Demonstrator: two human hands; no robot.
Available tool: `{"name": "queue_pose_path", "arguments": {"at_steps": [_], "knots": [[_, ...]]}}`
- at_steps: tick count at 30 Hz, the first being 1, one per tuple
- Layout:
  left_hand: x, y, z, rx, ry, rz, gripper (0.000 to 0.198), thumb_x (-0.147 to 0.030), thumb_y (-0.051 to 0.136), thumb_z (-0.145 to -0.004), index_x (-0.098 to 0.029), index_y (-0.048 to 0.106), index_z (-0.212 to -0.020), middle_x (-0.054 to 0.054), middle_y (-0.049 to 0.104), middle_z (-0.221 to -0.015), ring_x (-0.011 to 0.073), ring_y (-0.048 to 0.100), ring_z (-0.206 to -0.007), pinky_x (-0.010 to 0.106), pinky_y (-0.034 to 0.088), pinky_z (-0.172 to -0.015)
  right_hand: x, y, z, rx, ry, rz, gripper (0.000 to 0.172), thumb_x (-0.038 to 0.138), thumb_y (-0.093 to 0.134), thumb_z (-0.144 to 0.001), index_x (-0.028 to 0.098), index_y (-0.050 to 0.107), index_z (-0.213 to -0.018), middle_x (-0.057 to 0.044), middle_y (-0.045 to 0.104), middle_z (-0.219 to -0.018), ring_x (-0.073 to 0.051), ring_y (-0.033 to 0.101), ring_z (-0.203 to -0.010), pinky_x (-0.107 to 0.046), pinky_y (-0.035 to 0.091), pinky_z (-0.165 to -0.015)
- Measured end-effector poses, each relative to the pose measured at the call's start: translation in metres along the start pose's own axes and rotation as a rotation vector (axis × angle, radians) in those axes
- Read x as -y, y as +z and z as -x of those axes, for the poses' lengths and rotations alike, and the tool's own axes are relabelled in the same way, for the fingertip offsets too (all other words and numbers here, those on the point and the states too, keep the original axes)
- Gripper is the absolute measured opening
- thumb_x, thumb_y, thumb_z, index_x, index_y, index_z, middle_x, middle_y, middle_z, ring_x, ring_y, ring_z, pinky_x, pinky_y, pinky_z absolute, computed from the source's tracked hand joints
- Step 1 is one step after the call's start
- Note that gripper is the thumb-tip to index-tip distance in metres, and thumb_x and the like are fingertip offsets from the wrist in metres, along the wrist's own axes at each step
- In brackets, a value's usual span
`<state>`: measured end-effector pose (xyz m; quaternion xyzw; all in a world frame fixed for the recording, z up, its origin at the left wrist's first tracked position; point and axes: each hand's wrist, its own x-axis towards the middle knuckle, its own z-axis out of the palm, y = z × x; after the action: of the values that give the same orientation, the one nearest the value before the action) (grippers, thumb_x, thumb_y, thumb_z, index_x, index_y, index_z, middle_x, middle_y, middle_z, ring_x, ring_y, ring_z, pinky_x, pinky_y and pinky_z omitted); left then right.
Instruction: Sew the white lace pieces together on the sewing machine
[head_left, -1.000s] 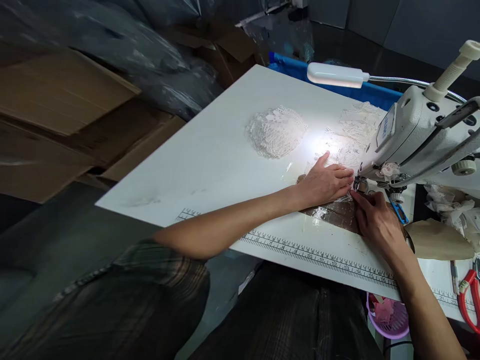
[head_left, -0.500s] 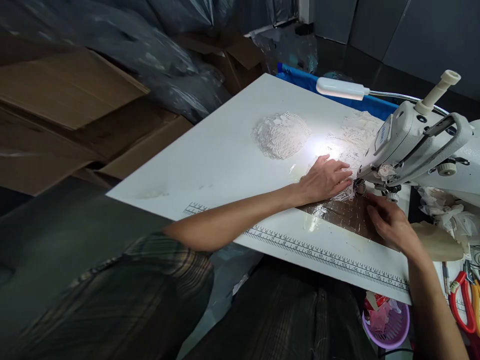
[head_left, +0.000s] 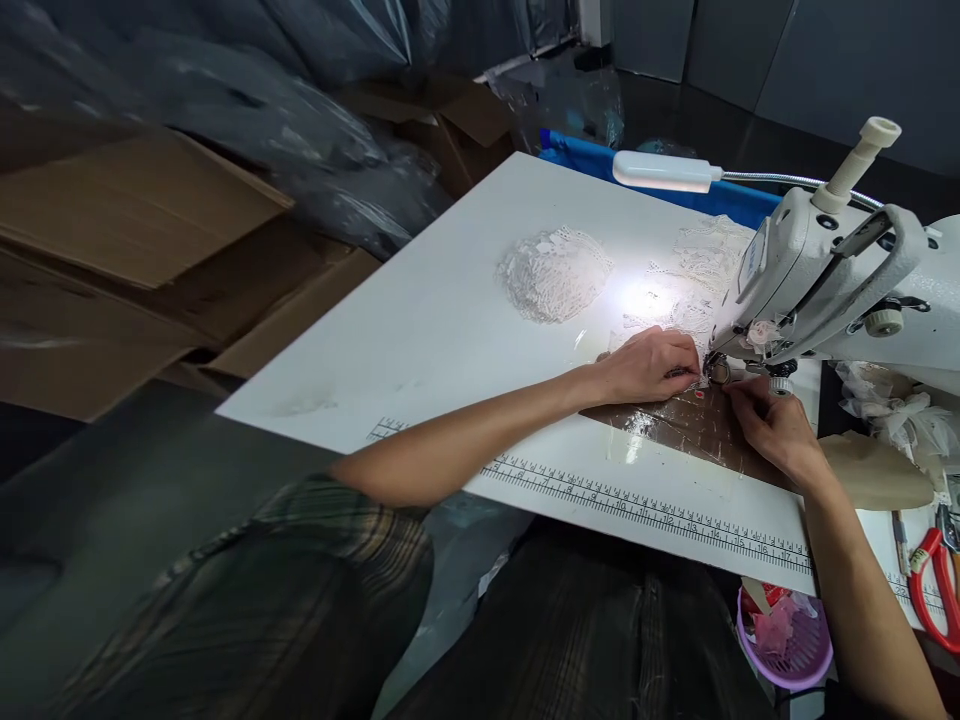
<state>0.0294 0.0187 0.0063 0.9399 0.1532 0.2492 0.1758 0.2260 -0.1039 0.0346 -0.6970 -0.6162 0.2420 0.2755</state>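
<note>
A white sewing machine (head_left: 810, 260) stands on the right of the white table, with its presser foot (head_left: 718, 370) low over the work. Just left of the foot, my left hand (head_left: 651, 364) is closed, fingertips pinched on white lace (head_left: 686, 318) that is partly hidden beneath and behind it. My right hand (head_left: 776, 428) is to the right of the foot, thumb and fingers drawn together by the needle area; what they pinch is too small to make out. Brown, shiny tape (head_left: 675, 428) covers the tabletop under both hands, and a small red spot shows on it.
A round heap of white lace (head_left: 555, 275) lies left of the lamp (head_left: 664, 172), with more lace (head_left: 712, 250) behind the hands. A printed ruler (head_left: 637, 508) runs along the front edge. Red-handled scissors (head_left: 930, 590), a purple basket (head_left: 795, 650) and cardboard boxes (head_left: 135, 210) are around.
My left hand has gone from lying flat with fingers spread on the lace to a closed pinch beside the foot. My right fingers have drawn closer together. The view has shifted slightly.
</note>
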Motion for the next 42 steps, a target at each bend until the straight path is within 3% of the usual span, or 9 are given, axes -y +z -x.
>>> {"name": "queue_pose_path", "arguments": {"at_steps": [4,9,13,17,24,31,42], "knots": [[-0.002,0.004,0.0,-0.044,-0.02,-0.01,0.014,-0.02,0.063,-0.093,-0.018,0.073,-0.083,0.001,0.073,-0.088,0.0152,0.068,-0.08,0.031,0.046,-0.072,0.001,-0.002,0.001,-0.017,-0.031,0.018,0.041,0.049,0.048,-0.088,0.018,0.074,-0.094,-0.007,0.068,-0.077,-0.02,0.058,-0.067,-0.033,0.047,-0.064],[0.0,0.009,0.002,-0.12,0.079,-0.144,0.022,-0.024,0.054,-0.101,-0.016,0.07,-0.088,0.004,0.073,-0.093,0.0145,0.066,-0.078,0.031,0.046,-0.071,-0.004,0.003,0.0,-0.03,0.0,0.045,0.043,0.048,0.048,-0.088,0.016,0.075,-0.1,-0.009,0.071,-0.082,-0.021,0.061,-0.07,-0.033,0.049,-0.066],[0.0,0.011,0.002,-0.152,0.178,-0.259,0.028,-0.027,0.048,-0.105,-0.017,0.069,-0.092,0.005,0.072,-0.097,0.0148,0.064,-0.081,0.032,0.048,-0.075,-0.007,0.009,0.001,-0.055,-0.059,0.095,0.042,0.042,0.047,-0.091,0.018,0.075,-0.112,-0.012,0.072,-0.1,-0.024,0.066,-0.084,-0.037,0.054,-0.076],[0.0,0.009,0.002,-0.103,0.203,-0.303,0.027,-0.027,0.05,-0.105,-0.02,0.072,-0.09,0.002,0.074,-0.095,0.015,0.063,-0.081,0.037,0.047,-0.088,-0.005,0.013,0.003,-0.015,-0.167,0.27,0.04,0.033,0.046,-0.093,0.029,0.074,-0.121,-0.01,0.069,-0.115,-0.026,0.066,-0.097,-0.039,0.055,-0.081],[0.002,-0.004,0.003,0.063,0.166,-0.191,0.022,-0.03,0.055,-0.101,-0.027,0.076,-0.095,0.001,0.077,-0.103,0.0176,0.066,-0.087,0.04,0.042,-0.095,-0.003,0.014,0.002,0.055,-0.175,0.507,0.046,0.03,0.045,-0.095,0.026,0.068,-0.134,-0.013,0.068,-0.101,-0.026,0.064,-0.081,-0.038,0.054,-0.069],[0.003,-0.007,0.005,0.071,0.171,-0.132,0.023,-0.027,0.053,-0.099,-0.027,0.076,-0.1,0.002,0.077,-0.108,0.0184,0.067,-0.089,0.041,0.041,-0.097,-0.011,0.012,0.001,-0.029,-0.236,0.275,0.047,0.023,0.041,-0.092,0.023,0.071,-0.129,-0.011,0.07,-0.114,-0.025,0.066,-0.099,-0.04,0.055,-0.09],[0.003,-0.005,0.008,0.029,0.212,-0.179,0.025,-0.025,0.05,-0.1,-0.025,0.075,-0.1,0.002,0.078,-0.105,0.0172,0.07,-0.092,0.044,0.04,-0.107,-0.002,0.01,0.004,0.028,-0.18,0.322,0.046,0.026,0.042,-0.093,0.03,0.072,-0.127,-0.009,0.07,-0.112,-0.024,0.065,-0.095,-0.039,0.055,-0.082]]}}
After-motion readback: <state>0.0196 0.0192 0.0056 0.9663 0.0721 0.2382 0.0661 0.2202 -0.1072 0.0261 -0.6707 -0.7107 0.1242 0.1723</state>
